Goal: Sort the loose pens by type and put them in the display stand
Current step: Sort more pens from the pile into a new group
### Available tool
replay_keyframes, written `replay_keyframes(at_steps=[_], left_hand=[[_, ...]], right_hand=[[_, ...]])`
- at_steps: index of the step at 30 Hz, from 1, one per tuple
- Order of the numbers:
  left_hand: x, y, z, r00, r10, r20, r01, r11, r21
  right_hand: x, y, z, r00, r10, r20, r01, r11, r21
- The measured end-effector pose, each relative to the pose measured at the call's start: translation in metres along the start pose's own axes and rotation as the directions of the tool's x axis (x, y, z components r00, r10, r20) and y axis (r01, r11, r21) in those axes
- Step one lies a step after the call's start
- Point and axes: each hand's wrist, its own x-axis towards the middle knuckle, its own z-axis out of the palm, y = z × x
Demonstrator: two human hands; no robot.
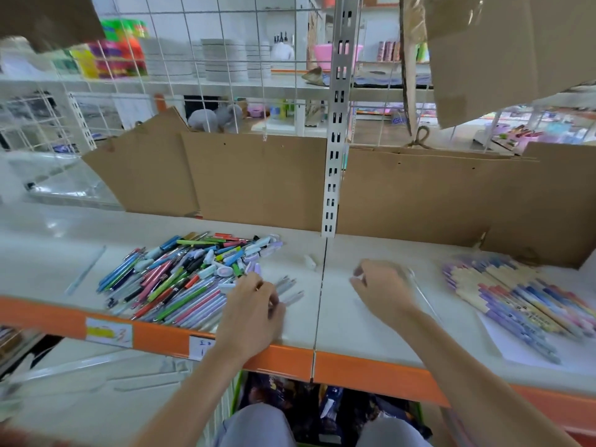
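A heap of loose pens (180, 275) in many colours lies on the white shelf (354, 321), left of centre. My left hand (254, 304) rests at the heap's right edge, fingers curled around a few grey pens (288, 287) that stick out to the upper right. My right hand (383, 291) hovers low over bare shelf right of the seam, blurred, with its fingers curled. A thin clear pen (422, 291) lies along its far side, and I cannot tell whether the hand holds it. A sorted fan of pastel pens (516, 301) lies on white paper at the right.
Brown cardboard panels (258, 179) stand along the shelf's back, split by a slotted metal upright (333, 175). A clear acrylic piece (64, 188) sits at the back left. A small white object (309, 261) lies near the seam, and one clear pen (85, 269) lies at the left. The front edge is orange (290, 361).
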Motion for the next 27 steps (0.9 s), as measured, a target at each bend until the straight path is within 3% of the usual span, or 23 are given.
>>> replay_keyframes(at_steps=[2, 9, 11, 15, 18, 21, 24, 27], left_hand=[[-0.001, -0.003, 0.002, 0.997, 0.058, -0.048, -0.060, 0.997, -0.039], [-0.003, -0.005, -0.002, 0.994, 0.103, 0.028, -0.098, 0.986, -0.133], [-0.004, -0.002, -0.003, 0.995, 0.101, 0.004, -0.099, 0.987, -0.124], [-0.004, 0.002, -0.005, 0.998, 0.063, 0.003, -0.062, 0.982, -0.178], [0.006, 0.018, -0.004, 0.998, 0.016, 0.065, 0.005, 0.952, -0.306], [0.009, 0.048, 0.006, 0.993, 0.093, 0.071, -0.059, 0.923, -0.381], [0.004, 0.055, 0.015, 0.991, 0.130, 0.037, -0.101, 0.897, -0.430], [0.004, 0.047, 0.015, 0.994, 0.108, -0.018, -0.103, 0.864, -0.493]], right_hand=[[0.019, -0.025, 0.013, 0.999, 0.000, 0.040, -0.004, 0.994, 0.107], [0.064, -0.054, 0.048, 0.997, 0.037, 0.072, -0.045, 0.993, 0.105], [0.050, -0.043, 0.041, 0.996, 0.068, 0.056, -0.081, 0.963, 0.258], [-0.016, -0.012, 0.017, 0.983, 0.167, 0.077, -0.171, 0.677, 0.715], [-0.049, 0.008, 0.013, 0.978, 0.187, 0.087, -0.182, 0.582, 0.793], [-0.052, 0.016, 0.011, 0.966, 0.257, 0.044, -0.154, 0.427, 0.891], [-0.051, 0.018, 0.009, 0.946, 0.319, 0.052, -0.135, 0.245, 0.960], [-0.051, 0.018, 0.009, 0.941, 0.331, 0.066, -0.128, 0.168, 0.977]])
